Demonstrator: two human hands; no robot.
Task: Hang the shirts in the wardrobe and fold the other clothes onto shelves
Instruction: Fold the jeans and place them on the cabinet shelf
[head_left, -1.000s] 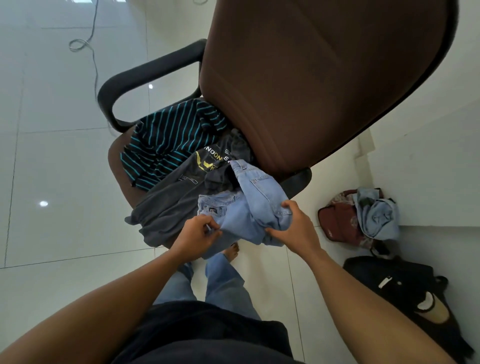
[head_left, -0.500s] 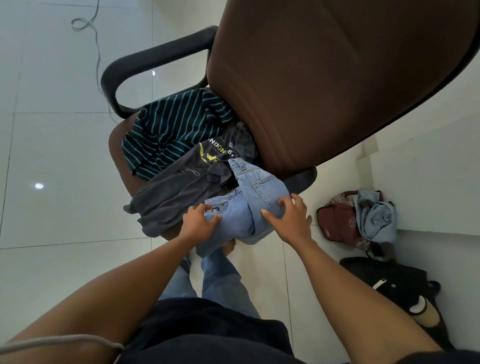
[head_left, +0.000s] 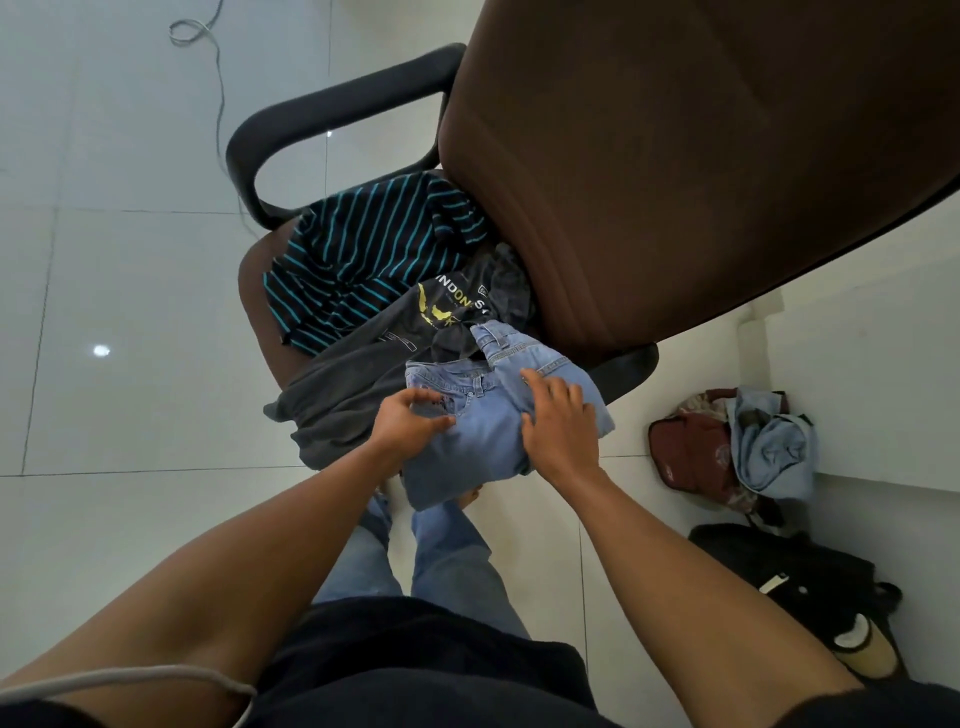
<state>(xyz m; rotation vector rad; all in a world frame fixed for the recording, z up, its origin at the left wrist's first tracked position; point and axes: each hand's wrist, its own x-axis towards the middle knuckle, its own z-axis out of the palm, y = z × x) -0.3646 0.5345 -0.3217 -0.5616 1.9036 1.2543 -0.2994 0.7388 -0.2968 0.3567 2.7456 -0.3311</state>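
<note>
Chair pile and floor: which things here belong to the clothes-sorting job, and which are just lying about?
Job: folded jeans, grey T-shirt, striped shirt.
Lying about: maroon bag, black bag, cable.

- Folded jeans (head_left: 478, 452): light blue, on near edge of chair seat (head_left: 253, 291), near end overhanging floor.
- Left grip (head_left: 410, 428): fingers curled, pinching denim near waistband.
- Right grip (head_left: 563, 426): fingers straight and spread, pressing flat on top fold.
- Grey printed shirt (head_left: 353, 384): on seat, touching jeans at left.
- Black-teal striped shirt (head_left: 363, 244): farther back on seat.
- Brown backrest (head_left: 649, 156): far right.
- Maroon bag (head_left: 685, 447): on floor at right, pale-blue garment (head_left: 774, 452) draped on it.
- Black bag (head_left: 789, 571): nearer.
</note>
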